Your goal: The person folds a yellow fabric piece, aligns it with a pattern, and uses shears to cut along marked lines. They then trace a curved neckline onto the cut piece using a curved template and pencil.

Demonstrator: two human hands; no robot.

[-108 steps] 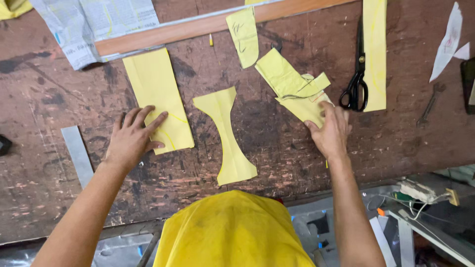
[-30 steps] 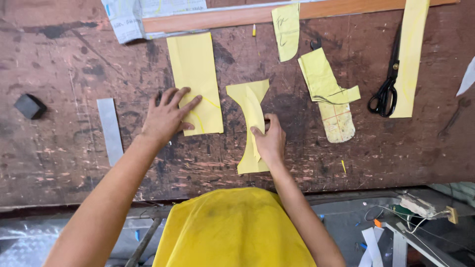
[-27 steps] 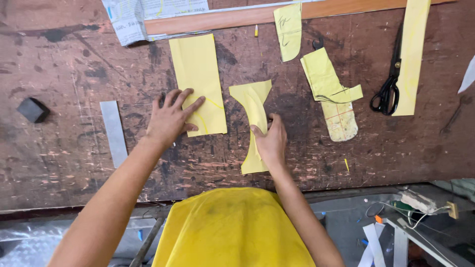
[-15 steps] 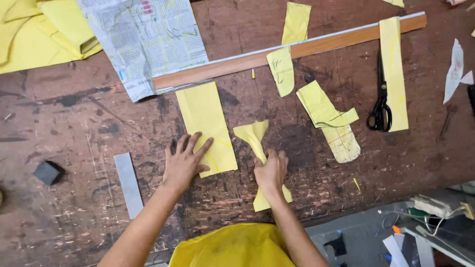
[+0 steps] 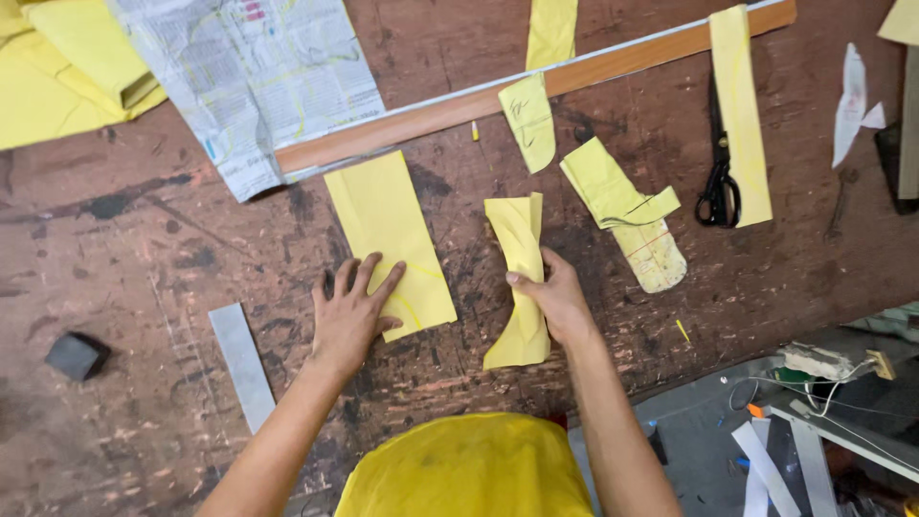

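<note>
On the worn table [image 5: 115, 249], two hands, left hand [image 5: 352, 316] flat on one yellow rectangle [image 5: 388, 239], right hand [image 5: 555, 299] pinching one yellow hourglass piece [image 5: 518, 278]

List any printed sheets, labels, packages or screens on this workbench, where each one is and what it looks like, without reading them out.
Newspaper sheet: far left part of the bench, its lower edge tucked beside the wooden ruler; a rumpled grey-white rectangle with dense print, yellow lines and small red and blue spots.
Yellow paper piece: by the ruler's middle; small, rounded bottom, with a dark handwritten mark.
No packages, signs or screens can be seen.
</note>
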